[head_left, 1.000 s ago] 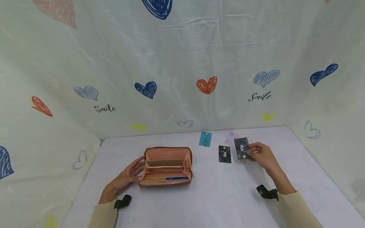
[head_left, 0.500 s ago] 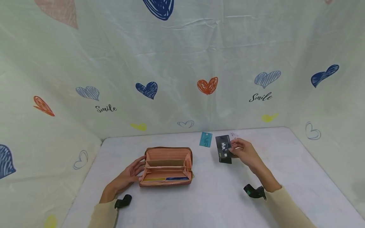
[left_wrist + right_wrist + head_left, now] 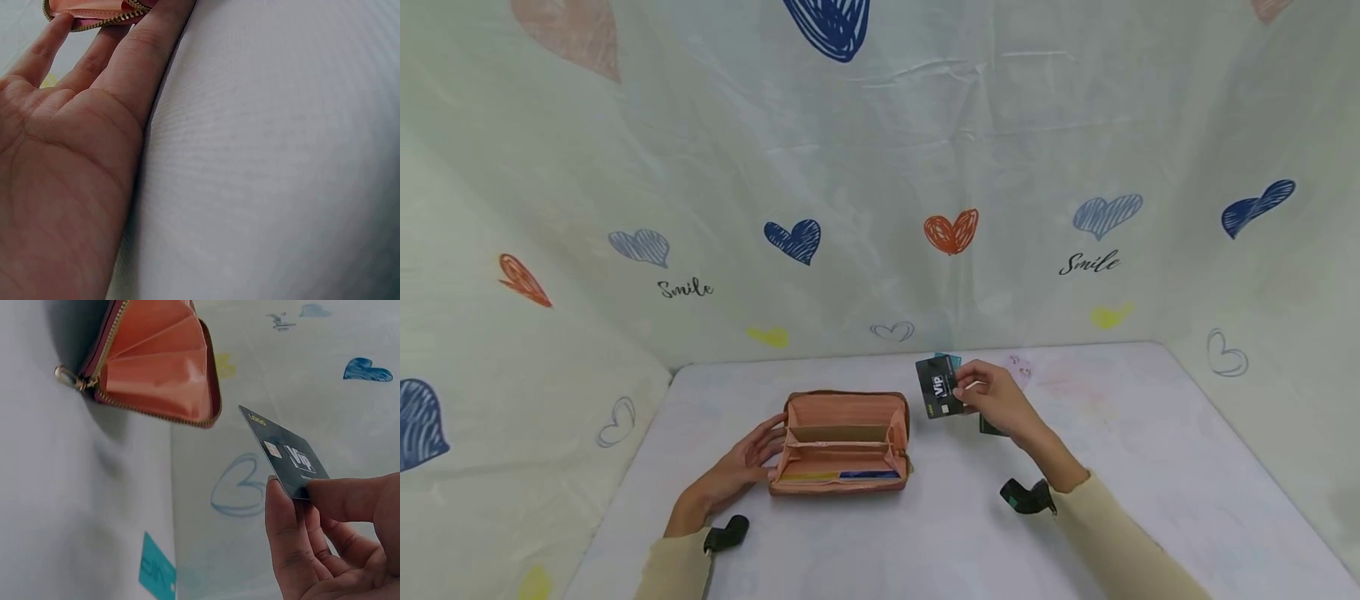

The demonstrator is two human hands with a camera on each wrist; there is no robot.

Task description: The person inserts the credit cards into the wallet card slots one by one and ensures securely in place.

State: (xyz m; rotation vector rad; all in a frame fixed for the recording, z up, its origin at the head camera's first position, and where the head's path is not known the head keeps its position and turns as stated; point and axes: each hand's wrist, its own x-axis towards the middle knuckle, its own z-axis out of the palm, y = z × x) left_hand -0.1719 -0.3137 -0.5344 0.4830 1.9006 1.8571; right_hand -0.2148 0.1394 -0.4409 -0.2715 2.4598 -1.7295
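An unzipped pink zip-around wallet [image 3: 848,408] stands open on the table, a yellow and a blue card [image 3: 869,475] tucked in its front slots. My left hand [image 3: 736,468] rests at the wallet's left side, fingers extended and their tips touching its edge, as the left wrist view [image 3: 69,137] of the hand shows. Right of the wallet, my right hand [image 3: 997,400] pinches a black VIP card [image 3: 937,385] between thumb and fingers, raised over the table. In the right wrist view the card [image 3: 281,450] shows its chip and lettering, apart from the wallet's zipped edge.
A teal VIP card [image 3: 157,569] lies on the table, mostly hidden behind the held card in the head view. Another black card [image 3: 991,427] lies partly under the right hand. A pale pink card [image 3: 1019,368] lies behind it. A heart-printed curtain [image 3: 850,167] encloses the table.
My right hand has carried the black card leftward, past the other black card and over the teal one, towards the wallet. The left hand has stayed at the wallet.
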